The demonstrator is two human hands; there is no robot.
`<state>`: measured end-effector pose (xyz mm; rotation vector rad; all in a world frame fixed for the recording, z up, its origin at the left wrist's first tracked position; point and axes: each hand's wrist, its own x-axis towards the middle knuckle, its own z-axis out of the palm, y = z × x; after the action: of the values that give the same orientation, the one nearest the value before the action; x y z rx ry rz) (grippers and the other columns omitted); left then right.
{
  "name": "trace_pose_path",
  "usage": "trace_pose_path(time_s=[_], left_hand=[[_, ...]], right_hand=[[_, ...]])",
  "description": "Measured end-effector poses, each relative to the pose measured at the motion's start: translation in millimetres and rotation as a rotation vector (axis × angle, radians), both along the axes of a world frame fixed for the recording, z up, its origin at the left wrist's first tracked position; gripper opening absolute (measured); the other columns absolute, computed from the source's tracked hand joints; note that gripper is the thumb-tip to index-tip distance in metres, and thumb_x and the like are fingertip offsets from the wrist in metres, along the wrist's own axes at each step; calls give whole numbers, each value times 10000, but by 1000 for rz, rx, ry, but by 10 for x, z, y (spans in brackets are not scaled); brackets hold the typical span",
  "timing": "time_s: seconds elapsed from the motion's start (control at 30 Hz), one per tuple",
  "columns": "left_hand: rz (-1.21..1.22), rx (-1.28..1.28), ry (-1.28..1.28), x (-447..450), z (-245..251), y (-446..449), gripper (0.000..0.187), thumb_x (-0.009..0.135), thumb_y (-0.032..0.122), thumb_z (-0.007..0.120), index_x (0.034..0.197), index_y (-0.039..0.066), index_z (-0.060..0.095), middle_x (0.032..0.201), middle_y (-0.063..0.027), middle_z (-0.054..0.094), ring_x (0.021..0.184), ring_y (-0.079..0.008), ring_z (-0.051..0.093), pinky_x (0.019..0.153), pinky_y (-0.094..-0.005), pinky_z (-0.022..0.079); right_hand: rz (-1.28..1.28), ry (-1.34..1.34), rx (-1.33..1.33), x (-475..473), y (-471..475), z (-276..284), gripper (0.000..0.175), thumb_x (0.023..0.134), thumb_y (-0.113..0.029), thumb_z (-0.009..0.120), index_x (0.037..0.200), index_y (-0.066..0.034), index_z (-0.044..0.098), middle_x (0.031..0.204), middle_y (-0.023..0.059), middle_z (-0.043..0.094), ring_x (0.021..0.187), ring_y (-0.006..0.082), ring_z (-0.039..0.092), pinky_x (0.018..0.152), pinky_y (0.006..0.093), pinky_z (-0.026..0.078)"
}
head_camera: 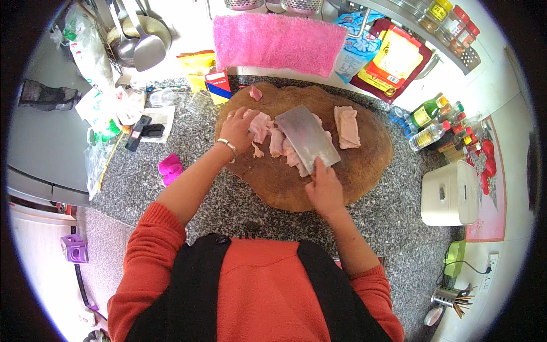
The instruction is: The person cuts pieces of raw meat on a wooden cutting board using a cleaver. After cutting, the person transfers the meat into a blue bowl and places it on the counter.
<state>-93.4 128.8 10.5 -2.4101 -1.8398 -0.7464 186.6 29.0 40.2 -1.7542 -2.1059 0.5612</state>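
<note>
My right hand (325, 190) grips the handle of a broad cleaver (304, 134). Its blade lies over part of a row of raw, pale pink meat pieces (277, 143), hiding some of them. At the row's left end, my left hand (237, 130) holds a piece of raw meat (260, 127) with bent fingers. All of this rests on a thick round wooden chopping board (273, 186). To the blade's right lies a separate pale slab of meat (347, 127). A small pink scrap (255, 92) sits near the board's far edge.
Speckled granite worktop (205, 196) surrounds the board. Bottles (429, 134) and a cream rice cooker (448, 194) stand at the right. Leftward are a bright pink cloth (171, 169) and a dark phone-like object (137, 133). A pink towel (277, 45) hangs beyond the board.
</note>
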Motion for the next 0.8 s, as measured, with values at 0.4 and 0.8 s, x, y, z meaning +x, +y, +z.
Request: trace_pose_path(time_s=[0.4, 0.8], left_hand=[[-26, -371, -110, 116, -37, 467, 295, 764, 144, 626, 1056, 119, 601, 1010, -143, 628, 1023, -325, 568, 960, -417, 404], [-241, -233, 346, 1228, 192, 47, 473, 764, 361, 664, 1124, 62, 592, 1112, -111, 587, 1025, -289, 570, 853, -395, 436]], right_hand=[[-336, 513, -250, 465, -202, 493, 317, 892, -130, 548, 1187, -15, 538, 666, 63, 566, 502, 134, 529, 480, 303, 432], [-380, 554, -232, 296, -246, 246, 268, 895, -129, 554, 1128, 1, 539, 596, 20, 501, 442, 112, 491, 411, 278, 408]])
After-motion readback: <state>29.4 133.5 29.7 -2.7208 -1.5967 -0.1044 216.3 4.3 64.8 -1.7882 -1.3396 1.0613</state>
